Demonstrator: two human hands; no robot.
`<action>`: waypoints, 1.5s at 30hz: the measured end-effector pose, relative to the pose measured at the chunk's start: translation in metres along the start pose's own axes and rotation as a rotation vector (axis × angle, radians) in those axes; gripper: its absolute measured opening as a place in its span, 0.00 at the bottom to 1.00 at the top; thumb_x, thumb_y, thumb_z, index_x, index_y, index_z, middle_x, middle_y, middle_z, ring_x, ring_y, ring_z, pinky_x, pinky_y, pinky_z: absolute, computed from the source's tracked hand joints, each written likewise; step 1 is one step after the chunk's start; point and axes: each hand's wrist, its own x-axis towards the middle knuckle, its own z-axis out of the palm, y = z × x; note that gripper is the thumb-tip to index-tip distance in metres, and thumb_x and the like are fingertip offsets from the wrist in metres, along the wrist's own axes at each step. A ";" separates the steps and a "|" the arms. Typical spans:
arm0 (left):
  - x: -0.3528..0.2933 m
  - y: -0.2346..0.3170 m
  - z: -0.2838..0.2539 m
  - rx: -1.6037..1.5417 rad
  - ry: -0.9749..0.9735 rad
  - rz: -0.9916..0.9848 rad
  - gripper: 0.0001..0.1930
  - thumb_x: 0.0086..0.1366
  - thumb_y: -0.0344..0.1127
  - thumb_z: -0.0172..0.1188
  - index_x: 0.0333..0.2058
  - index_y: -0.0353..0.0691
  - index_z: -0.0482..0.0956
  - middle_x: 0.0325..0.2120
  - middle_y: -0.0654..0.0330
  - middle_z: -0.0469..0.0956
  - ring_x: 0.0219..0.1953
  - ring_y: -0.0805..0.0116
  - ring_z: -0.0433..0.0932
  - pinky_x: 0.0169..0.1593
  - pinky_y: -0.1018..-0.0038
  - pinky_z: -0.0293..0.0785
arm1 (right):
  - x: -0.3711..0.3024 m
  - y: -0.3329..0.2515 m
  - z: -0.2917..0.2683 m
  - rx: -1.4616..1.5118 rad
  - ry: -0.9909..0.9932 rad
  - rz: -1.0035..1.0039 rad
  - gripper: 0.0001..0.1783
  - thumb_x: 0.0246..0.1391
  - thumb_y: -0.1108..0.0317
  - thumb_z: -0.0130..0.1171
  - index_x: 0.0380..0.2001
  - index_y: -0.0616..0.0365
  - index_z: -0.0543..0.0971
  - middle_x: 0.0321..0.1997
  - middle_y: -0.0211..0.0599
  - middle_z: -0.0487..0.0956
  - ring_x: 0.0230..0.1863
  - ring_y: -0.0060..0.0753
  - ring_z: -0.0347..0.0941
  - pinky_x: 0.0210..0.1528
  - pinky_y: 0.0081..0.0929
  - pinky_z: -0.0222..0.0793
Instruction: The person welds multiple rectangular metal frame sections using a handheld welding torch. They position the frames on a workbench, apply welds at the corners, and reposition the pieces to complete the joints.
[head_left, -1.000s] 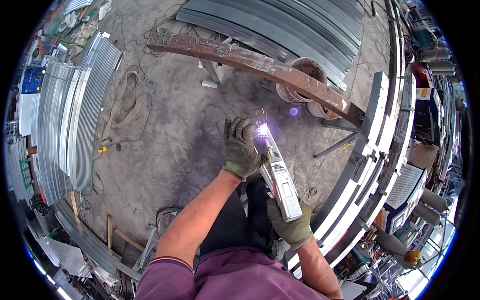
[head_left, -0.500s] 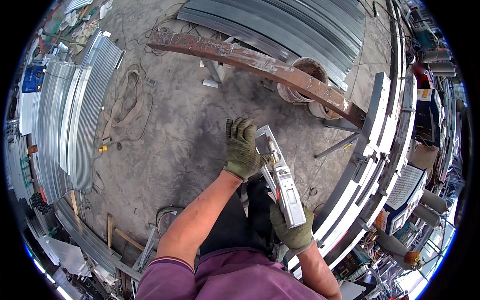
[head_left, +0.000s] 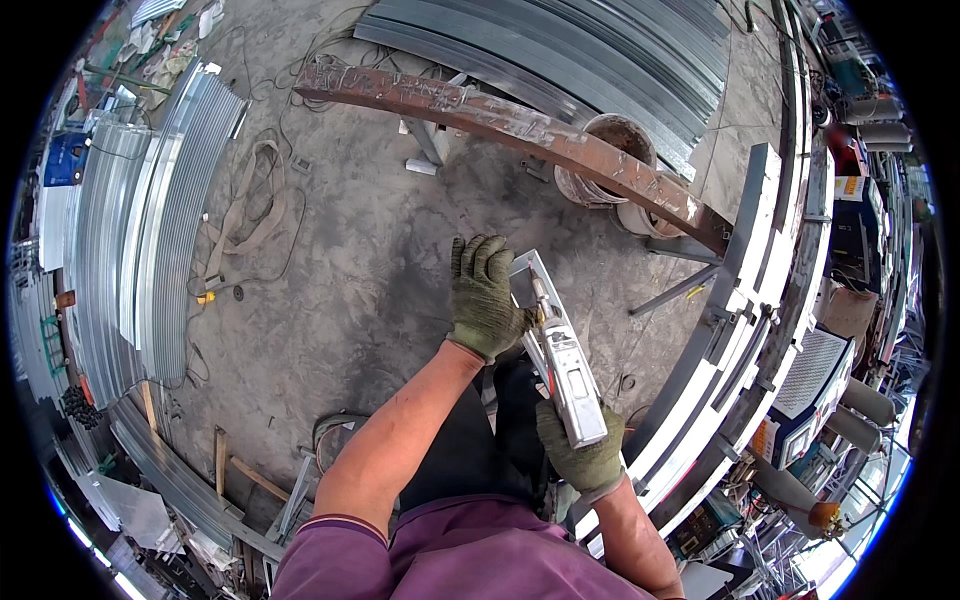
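My right hand [head_left: 585, 450], in a green knitted glove, is closed round the rear of a silver box-shaped welding gun [head_left: 577, 385]; the grip itself is hidden beneath the body. The gun's thin nozzle [head_left: 539, 285] points away from me, into the far corner of a small angular metal frame [head_left: 523, 262]. My left hand [head_left: 485, 300], gloved alike, is at the frame's left side with its thumb beside the nozzle. Its fingers lie bent and close together; the palm side, where it meets the frame, does not show.
Beyond my hands a rusty beam [head_left: 500, 118] crosses above dirty buckets [head_left: 590, 185]. Long metal profiles [head_left: 725, 300] line the right, with machines [head_left: 800, 400] behind. Corrugated sheets [head_left: 165, 230] are stacked left, near a strap [head_left: 240, 225] and cables on the concrete floor. More grey sheets lie far ahead.
My right hand and the rear of the welding gun have shifted slightly forward and left. My left hand and the metal frame stay about where they were.
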 end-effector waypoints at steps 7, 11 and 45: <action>0.001 0.001 -0.001 0.027 0.002 0.013 0.50 0.49 0.63 0.79 0.63 0.33 0.73 0.66 0.46 0.71 0.73 0.38 0.66 0.82 0.32 0.49 | 0.001 0.004 0.006 -0.039 0.032 -0.041 0.15 0.62 0.59 0.74 0.48 0.53 0.87 0.37 0.44 0.85 0.35 0.55 0.85 0.34 0.48 0.82; 0.002 0.001 -0.001 0.029 -0.004 0.015 0.51 0.49 0.63 0.79 0.63 0.33 0.73 0.66 0.46 0.71 0.73 0.38 0.66 0.82 0.32 0.49 | 0.002 0.003 0.008 -0.024 0.041 -0.014 0.15 0.61 0.59 0.73 0.47 0.53 0.87 0.36 0.43 0.85 0.34 0.55 0.84 0.33 0.49 0.81; 0.002 0.004 -0.002 0.014 -0.018 -0.024 0.59 0.34 0.66 0.88 0.61 0.36 0.74 0.68 0.46 0.70 0.74 0.39 0.65 0.82 0.35 0.51 | -0.024 -0.004 -0.016 0.048 0.065 0.064 0.11 0.58 0.63 0.76 0.41 0.55 0.87 0.30 0.42 0.84 0.29 0.55 0.84 0.32 0.47 0.81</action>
